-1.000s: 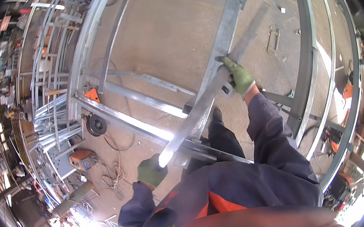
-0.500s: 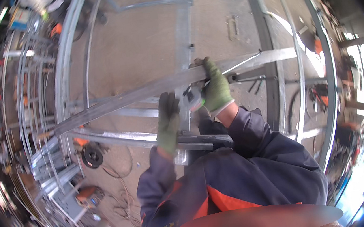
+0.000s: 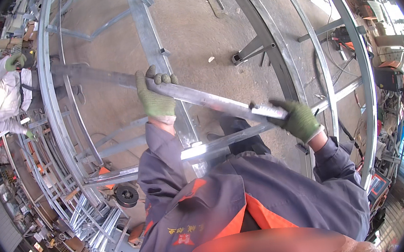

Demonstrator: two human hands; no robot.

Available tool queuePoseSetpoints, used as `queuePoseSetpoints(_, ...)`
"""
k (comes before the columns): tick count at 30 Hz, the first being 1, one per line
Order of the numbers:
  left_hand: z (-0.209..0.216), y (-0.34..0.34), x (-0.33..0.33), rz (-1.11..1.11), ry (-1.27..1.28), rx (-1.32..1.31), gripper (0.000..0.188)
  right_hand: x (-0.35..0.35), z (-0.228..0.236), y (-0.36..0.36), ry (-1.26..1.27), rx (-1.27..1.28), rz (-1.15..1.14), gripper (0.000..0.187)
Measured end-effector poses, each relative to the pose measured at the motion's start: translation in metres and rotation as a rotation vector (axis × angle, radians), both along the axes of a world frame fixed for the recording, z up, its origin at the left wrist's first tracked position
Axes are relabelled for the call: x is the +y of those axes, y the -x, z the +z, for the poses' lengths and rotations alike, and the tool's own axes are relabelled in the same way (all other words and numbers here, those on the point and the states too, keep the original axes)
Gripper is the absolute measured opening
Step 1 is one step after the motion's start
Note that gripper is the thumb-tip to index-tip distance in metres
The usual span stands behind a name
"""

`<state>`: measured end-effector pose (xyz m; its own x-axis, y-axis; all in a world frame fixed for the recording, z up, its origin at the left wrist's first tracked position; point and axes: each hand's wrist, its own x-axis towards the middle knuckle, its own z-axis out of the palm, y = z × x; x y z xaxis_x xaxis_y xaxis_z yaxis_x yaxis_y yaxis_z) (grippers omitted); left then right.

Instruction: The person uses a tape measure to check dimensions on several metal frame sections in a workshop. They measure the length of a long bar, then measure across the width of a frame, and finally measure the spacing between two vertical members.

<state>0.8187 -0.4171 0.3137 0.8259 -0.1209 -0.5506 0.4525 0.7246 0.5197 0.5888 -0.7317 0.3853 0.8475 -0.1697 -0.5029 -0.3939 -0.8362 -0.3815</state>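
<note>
My left hand (image 3: 157, 100), in a green work glove, is wrapped round a long grey metal tube (image 3: 211, 98). The tube slants from the far left, where it is blurred, down toward my right. Near its close end my gloved right hand (image 3: 302, 122) is closed, thumb and fingers on either side. The tube is held above a large metal frame. A cross tube (image 3: 223, 145) of that frame runs in front of my waist, below the held tube.
Long upright members such as a left beam (image 3: 51, 92) and a right beam (image 3: 264, 36) flank me. A co-worker (image 3: 9, 92) in light clothing stands at the far left. A C-clamp (image 3: 216, 5) and a black spool (image 3: 126, 196) lie on the floor.
The tube has swung round: its left end is now farther away and its right end nearer. My left hand has taken hold of it. The tape measure by my right hand no longer shows.
</note>
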Motion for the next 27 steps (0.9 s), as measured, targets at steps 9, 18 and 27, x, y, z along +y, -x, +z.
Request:
queuePoseSetpoints(9,-0.034,-0.130,-0.009,-0.225,-0.119,-0.077,0.042,0.049,-0.114,-0.026,-0.657,0.463,0.066,0.048)
queuePoseSetpoints(18,-0.126,-0.213,-0.030,-0.342,-0.443,0.091,0.038,0.140,-0.195,-0.069,-0.918,0.531,-0.206,0.018)
queuePoseSetpoints(27,-0.122,-0.148,0.007,-0.536,-0.710,-0.011,0.050,0.167,-0.213,-0.132,-0.943,0.343,-0.077,0.033)
